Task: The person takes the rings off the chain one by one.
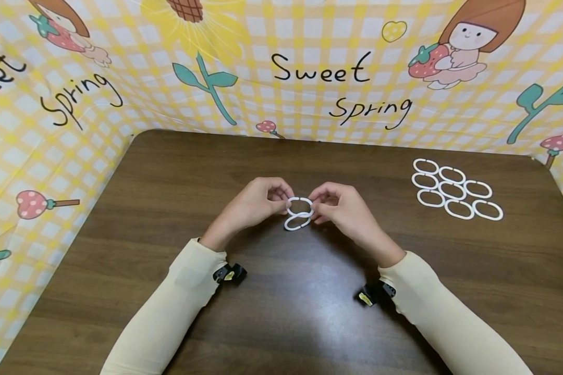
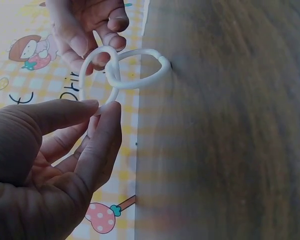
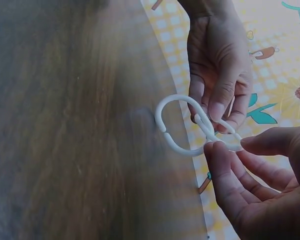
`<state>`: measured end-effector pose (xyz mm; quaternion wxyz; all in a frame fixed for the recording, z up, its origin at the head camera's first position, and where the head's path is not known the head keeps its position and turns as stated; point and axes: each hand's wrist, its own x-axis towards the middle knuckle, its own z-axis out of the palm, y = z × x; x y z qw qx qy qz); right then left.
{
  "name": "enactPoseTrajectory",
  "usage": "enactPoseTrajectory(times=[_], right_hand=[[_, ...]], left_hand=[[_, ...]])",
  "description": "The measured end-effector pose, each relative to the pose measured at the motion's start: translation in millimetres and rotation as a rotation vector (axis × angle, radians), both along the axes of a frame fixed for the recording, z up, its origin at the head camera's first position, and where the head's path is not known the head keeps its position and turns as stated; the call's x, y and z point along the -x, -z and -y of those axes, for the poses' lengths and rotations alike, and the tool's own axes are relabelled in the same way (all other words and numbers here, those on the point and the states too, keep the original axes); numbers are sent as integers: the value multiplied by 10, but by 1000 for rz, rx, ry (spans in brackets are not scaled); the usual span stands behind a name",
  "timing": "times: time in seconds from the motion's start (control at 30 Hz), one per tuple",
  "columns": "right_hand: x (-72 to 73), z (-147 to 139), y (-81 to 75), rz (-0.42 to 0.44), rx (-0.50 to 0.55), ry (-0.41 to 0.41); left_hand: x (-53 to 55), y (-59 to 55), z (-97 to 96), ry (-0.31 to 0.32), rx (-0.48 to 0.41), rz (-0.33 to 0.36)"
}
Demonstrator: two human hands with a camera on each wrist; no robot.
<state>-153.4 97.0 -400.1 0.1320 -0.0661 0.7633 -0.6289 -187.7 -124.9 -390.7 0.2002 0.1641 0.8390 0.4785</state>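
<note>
Two white plastic oval links, looped through each other, are held just above the brown table. My left hand (image 1: pixel 258 202) pinches the upper link (image 1: pixel 306 199) at its left end, between thumb and index finger. On the opposite end, the thumb and fingers of my right hand (image 1: pixel 344 207) grip that same link. The lower link (image 3: pixel 166 107) hangs from it towards me, touched by neither hand as far as I can see. A small split shows in the lower link's loop in the right wrist view.
Several more white oval links (image 1: pixel 452 198) lie flat in a close group at the table's right. The brown table (image 1: pixel 122 291) ends at a yellow checked cloth (image 1: pixel 305 99) standing along its back and left sides. Dark wrist cameras (image 1: pixel 232 274) sit at both cuffs.
</note>
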Motion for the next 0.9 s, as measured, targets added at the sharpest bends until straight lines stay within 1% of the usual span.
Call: enactPoseTrajectory(times=[0.37, 0.53, 0.7, 0.9], right_hand=[[27, 70, 2, 19, -18, 4], [24, 71, -4, 13, -25, 8], [25, 73, -6, 14, -22, 18], [39, 50, 4, 10, -26, 29]], left_hand=[[15, 34, -12, 3, -15, 22], [9, 23, -20, 1, -21, 36], [10, 12, -16, 6, -11, 25], [20, -2, -4, 16, 34, -25]])
